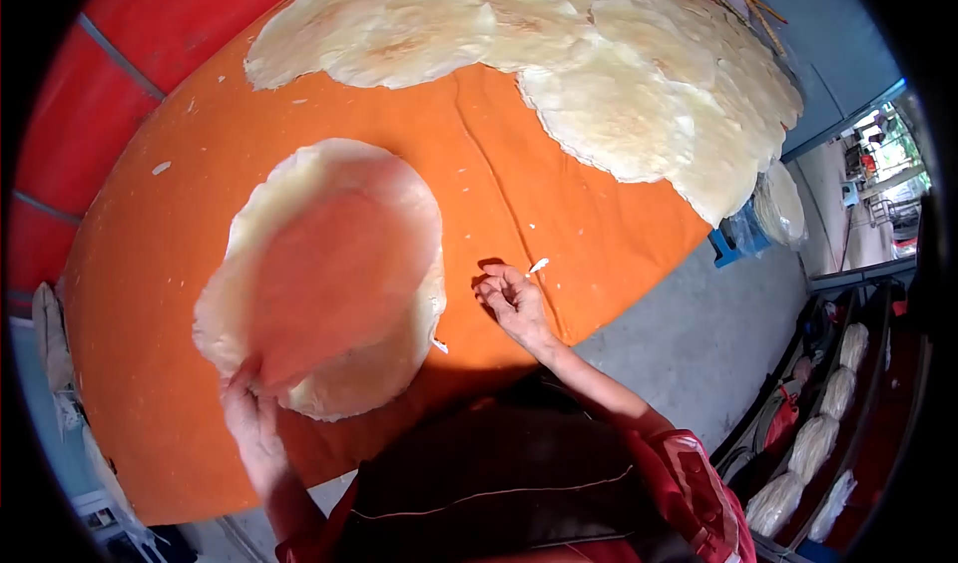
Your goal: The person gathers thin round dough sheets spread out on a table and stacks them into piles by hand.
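Two or more pale, thin round flatbreads (364, 378) lie overlapped on an orange cloth-covered table (150, 363). Above them is a reddish, motion-blurred thin round sheet (334, 274); whether it is another flatbread I cannot tell. My left hand (254, 418) pinches this sheet by its near-left edge, beside the flatbreads' lower-left rim. To the right of the flatbreads, my right hand (514, 308) hovers over the orange cover, fingers loosely curled and apart, holding nothing visible. A small white scrap (539, 266) lies just by its fingers.
Many overlapping flatbreads (619, 74) cover the table's far side. Red padded panels (160, 34) line the left. At right are a blue stool (723, 247), a bagged stack of round sheets (780, 206), and a rack with wrapped white bundles (813, 448).
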Demonstrator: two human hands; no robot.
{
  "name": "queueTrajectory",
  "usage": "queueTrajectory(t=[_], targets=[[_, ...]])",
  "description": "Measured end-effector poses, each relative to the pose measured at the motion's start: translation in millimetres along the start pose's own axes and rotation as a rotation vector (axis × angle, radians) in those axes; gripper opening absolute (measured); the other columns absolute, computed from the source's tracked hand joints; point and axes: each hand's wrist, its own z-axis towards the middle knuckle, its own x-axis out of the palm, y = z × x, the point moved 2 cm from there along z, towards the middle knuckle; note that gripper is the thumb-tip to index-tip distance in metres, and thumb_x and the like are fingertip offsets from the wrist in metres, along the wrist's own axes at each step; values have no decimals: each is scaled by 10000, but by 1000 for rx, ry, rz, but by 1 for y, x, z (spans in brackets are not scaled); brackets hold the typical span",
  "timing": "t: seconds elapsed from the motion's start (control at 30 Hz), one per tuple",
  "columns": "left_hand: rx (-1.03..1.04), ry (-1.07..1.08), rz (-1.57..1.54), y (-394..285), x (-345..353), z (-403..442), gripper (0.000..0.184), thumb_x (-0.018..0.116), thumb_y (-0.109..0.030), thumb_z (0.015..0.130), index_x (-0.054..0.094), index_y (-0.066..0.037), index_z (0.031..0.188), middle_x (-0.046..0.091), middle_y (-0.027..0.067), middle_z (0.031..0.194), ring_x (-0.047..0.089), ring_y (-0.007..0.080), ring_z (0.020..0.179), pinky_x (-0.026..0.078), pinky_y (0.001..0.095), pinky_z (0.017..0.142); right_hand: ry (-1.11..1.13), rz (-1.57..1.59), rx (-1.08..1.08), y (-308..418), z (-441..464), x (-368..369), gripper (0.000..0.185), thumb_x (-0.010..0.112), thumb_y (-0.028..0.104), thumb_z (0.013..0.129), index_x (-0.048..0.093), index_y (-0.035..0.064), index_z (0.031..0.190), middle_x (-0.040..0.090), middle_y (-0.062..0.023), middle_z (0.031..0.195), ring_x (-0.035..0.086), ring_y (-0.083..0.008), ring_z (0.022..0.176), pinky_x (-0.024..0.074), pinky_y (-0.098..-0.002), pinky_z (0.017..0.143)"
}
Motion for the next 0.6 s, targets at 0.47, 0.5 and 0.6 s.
queueTrajectory(t=[0.47,0.5,0.6], targets=[[14,-197,597,43,-44,-24,320,644,-146,784,522,34,1019,592,86,906,553,147,833,446,288,766,-20,-74,-74,-13,11,2,262,492,6,827,448,-38,1082,525,-26,762,497,-71,666,441,-187,607],[50,-271,857,38,-67,-16,377,578,-153,836,446,51,1125,551,115,1035,523,168,931,414,296,837,-47,-169,-103,-5,16,4,298,507,28,827,432,-39,1108,536,-49,818,515,-96,718,448,-209,653],[437,-156,377,55,-80,-4,433,502,-134,875,329,45,1228,453,134,1176,457,177,1044,376,284,885,-100,-340,-205,15,33,11,412,542,95,829,376,-41,1182,533,-122,1005,530,-176,902,437,-283,801]])
